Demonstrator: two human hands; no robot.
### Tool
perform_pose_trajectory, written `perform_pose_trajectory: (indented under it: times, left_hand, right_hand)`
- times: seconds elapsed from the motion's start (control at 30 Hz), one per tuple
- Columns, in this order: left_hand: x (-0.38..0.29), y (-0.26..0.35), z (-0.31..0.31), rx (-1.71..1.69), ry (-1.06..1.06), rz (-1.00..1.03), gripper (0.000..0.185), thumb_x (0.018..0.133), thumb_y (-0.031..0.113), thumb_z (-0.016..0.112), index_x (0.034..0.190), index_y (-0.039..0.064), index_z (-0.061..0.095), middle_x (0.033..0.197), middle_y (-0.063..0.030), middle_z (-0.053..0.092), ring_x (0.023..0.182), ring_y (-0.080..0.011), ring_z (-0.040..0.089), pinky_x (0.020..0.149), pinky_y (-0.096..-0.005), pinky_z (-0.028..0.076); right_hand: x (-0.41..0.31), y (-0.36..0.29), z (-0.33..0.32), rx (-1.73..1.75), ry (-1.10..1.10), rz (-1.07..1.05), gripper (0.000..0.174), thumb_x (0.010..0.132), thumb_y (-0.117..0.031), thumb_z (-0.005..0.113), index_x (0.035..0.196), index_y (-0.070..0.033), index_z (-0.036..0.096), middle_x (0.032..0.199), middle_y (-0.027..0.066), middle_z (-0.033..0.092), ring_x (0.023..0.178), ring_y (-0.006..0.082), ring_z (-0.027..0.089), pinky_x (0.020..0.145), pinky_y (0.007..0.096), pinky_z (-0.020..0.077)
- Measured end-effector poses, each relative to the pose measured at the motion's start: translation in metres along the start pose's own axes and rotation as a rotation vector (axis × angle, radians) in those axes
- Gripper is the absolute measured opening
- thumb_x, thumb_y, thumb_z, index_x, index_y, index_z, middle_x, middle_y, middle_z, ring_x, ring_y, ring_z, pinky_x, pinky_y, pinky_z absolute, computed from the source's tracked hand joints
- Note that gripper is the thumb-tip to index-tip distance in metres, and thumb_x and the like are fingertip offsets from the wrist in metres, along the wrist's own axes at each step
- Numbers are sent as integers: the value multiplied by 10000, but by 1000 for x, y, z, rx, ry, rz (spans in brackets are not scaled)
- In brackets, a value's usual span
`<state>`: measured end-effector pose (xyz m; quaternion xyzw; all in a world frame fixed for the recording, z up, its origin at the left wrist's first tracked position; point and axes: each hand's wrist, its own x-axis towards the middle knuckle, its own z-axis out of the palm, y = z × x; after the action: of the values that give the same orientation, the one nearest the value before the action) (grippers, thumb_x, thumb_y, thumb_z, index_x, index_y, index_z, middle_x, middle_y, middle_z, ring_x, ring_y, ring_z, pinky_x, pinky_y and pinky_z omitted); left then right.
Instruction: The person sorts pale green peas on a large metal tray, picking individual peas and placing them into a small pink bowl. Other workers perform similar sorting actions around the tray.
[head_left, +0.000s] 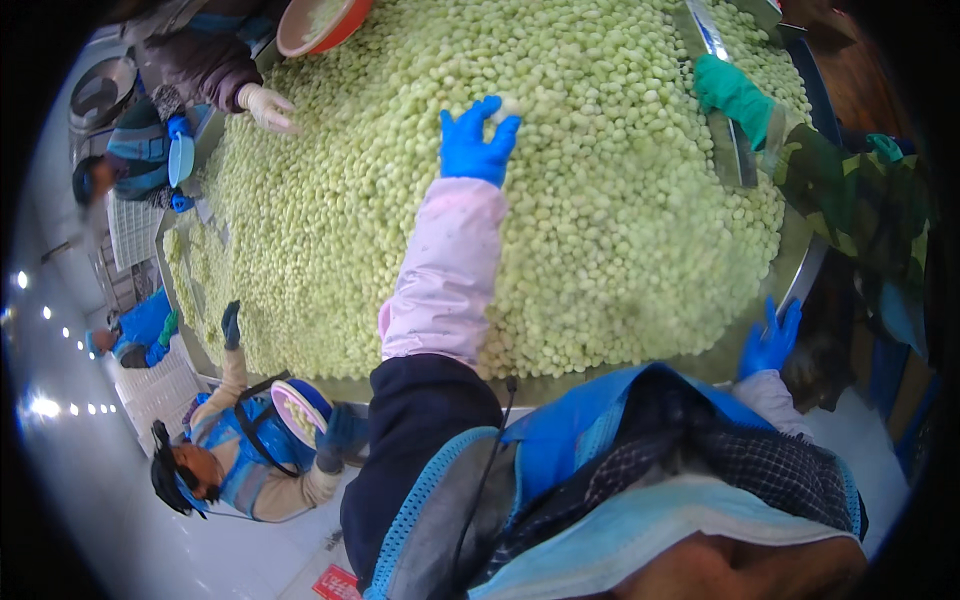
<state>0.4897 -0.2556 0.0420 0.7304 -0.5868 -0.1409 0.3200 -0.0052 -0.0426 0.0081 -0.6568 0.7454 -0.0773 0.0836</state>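
A thick layer of small, pale green, grape-like fruits (600, 247) covers a metal worktable (731, 352) before me. My left hand (476, 146), in a blue glove, reaches over the middle of the layer. Its thumb and forefinger are curled about a whitish round fruit (509, 107), blurred and partly hidden by the fingers. A pink sleeve cover (454, 270) spans that forearm. By the table's near right edge is my right hand (771, 341), also blue-gloved, fingers spread and nothing in them. Whether it touches the metal rim is hard to tell.
A co-worker's green-gloved hand (735, 97) lies over a steel strip (739, 154) at right. Another's pale-gloved hand (266, 107) is at upper left, below an orange bowl (349, 26). At lower left a person holds a bowl (289, 409) of fruits. White crates (135, 229) stand beyond.
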Motion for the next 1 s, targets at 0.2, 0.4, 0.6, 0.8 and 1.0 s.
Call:
perform_pose_trajectory:
  times: [0.2,0.4,0.6,0.8,1.0]
  left_hand:
    - [-95,35,-1,-359,-85,-5,348,831,294,709,1115,108,634,1060,-92,678,987,-201,641,870,-350,497]
    - [-269,129,29,-219,-479,69,306,791,352,689,968,106,642,856,-103,664,791,-290,649,697,-384,513]
    - [-327,154,42,-217,-527,114,340,815,375,654,1038,119,634,897,-117,673,807,-300,656,707,-397,519]
    - [-362,173,3,-431,-408,-166,302,861,314,593,1056,84,619,852,-109,667,748,-230,648,686,-342,511]
    - [-377,125,21,-502,7,-107,169,923,200,523,969,63,610,821,-107,659,741,-195,633,679,-317,496]
  right_hand:
    - [0,21,9,34,63,-127,575,808,-101,671,1355,-124,499,1493,208,287,1362,417,267,1114,475,240]
    - [-12,-49,-40,647,-173,-381,622,845,-142,670,1409,-95,413,1384,189,447,1222,323,471,1017,399,387]
    - [-24,-102,-10,986,-959,-277,400,960,-317,504,1267,-60,520,889,70,620,738,144,580,682,289,486]
    - [-49,-121,-19,1141,-1099,-430,326,966,-360,434,1062,-93,595,763,23,567,661,99,522,582,248,433]
    - [-64,-143,-31,1353,-1231,-155,445,957,-395,468,1338,-171,511,719,1,528,618,96,462,562,231,375]
